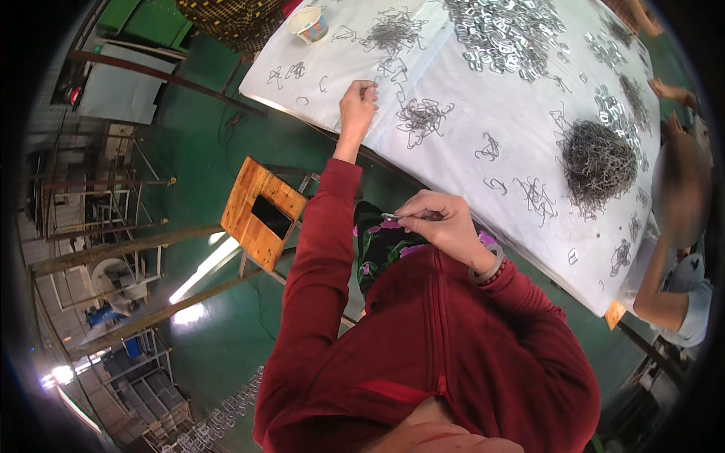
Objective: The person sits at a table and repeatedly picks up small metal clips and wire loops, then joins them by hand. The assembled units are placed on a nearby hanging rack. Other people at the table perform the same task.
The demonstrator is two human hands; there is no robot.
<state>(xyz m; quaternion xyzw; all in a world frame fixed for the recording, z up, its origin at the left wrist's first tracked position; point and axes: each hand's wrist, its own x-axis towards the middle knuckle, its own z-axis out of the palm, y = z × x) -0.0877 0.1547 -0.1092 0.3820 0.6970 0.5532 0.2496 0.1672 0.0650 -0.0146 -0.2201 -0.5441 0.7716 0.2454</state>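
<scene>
My left hand (357, 107) reaches out to the white-covered table (521, 196) and its fingers are pinched on a thin wire hook at the table's near edge. My right hand (440, 221) is held close to my chest, fingers closed on a small silver metal piece (390, 217). A small tangle of wire hooks (423, 119) lies just right of my left hand. Both sleeves are dark red.
A big heap of wire hooks (598, 162) and a spread of flat metal buckles (507, 34) lie on the table. A paper cup (310, 23) stands at its far corner. A wooden stool (260, 213) stands on the green floor. Another person (680, 249) sits at right.
</scene>
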